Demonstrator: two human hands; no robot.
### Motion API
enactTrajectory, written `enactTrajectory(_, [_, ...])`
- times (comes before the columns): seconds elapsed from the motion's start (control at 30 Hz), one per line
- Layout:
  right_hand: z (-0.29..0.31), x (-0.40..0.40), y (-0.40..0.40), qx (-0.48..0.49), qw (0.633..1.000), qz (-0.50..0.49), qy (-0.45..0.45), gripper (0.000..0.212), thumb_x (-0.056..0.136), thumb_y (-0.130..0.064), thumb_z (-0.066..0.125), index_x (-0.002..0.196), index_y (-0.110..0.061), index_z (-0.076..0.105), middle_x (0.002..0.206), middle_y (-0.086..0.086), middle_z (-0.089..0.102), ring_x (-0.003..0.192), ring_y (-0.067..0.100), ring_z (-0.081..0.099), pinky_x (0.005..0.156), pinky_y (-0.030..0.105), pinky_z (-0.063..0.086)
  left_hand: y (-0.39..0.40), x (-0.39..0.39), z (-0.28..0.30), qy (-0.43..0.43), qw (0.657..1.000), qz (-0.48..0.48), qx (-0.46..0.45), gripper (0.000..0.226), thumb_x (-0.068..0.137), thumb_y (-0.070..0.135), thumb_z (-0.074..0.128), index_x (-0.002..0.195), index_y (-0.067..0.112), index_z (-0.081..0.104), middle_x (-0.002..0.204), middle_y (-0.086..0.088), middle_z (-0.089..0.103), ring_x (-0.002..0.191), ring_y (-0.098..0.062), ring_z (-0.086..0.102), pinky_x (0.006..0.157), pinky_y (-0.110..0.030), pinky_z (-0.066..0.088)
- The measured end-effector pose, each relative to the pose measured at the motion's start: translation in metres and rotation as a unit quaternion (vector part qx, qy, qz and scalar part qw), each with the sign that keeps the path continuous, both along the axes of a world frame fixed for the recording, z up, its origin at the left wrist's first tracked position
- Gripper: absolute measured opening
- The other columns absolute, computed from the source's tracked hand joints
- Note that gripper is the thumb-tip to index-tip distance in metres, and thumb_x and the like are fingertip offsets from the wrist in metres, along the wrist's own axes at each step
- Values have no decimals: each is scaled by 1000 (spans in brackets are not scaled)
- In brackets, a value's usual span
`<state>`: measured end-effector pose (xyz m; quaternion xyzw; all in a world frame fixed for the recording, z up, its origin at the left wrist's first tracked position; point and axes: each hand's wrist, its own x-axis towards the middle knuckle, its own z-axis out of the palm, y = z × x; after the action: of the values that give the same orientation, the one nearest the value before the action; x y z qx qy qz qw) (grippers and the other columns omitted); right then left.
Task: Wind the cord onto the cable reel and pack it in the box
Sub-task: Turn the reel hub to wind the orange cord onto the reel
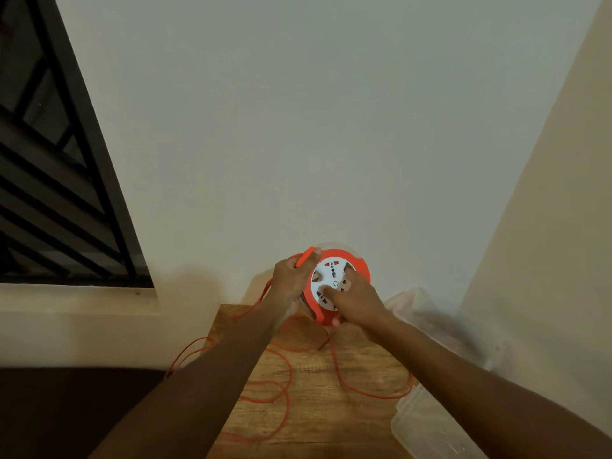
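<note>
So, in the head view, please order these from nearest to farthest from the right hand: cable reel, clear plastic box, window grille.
1. cable reel: under the right hand, touching it.
2. clear plastic box: lower right, on the table edge.
3. window grille: far left, on the wall.

Wooden table (318,422) with loose orange cord (281,389) and clear box (427,425).
</note>
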<state>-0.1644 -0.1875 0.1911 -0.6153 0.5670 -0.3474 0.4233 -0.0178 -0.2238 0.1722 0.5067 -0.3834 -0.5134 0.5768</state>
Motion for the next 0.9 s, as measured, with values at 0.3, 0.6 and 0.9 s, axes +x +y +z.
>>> enactTrajectory(0.3, [7,-45,-7,-461,675,242,523,42,77,-14,76,116,-25,67,126,14,59,90,33,67,56,39,58,1,20,11,-58,995,-83,15,41,89,52,73,108,16,75,95,-9,83,83,-31,80,65,-36,65])
enactTrajectory(0.6, [31,-35,-10,-458,509,356,636,56,84,-27,75,134,-36,53,156,14,29,125,38,45,90,50,52,2,21,23,-97,983,-152,9,38,91,47,72,115,17,73,100,-8,82,86,-30,80,67,-36,65])
enactTrajectory(0.9, [42,-9,-9,-487,461,326,666,48,94,-31,61,139,-36,46,120,18,59,98,35,62,79,42,54,-5,31,32,-148,976,-158,6,29,91,48,72,106,23,74,89,0,83,75,-19,80,63,-28,63])
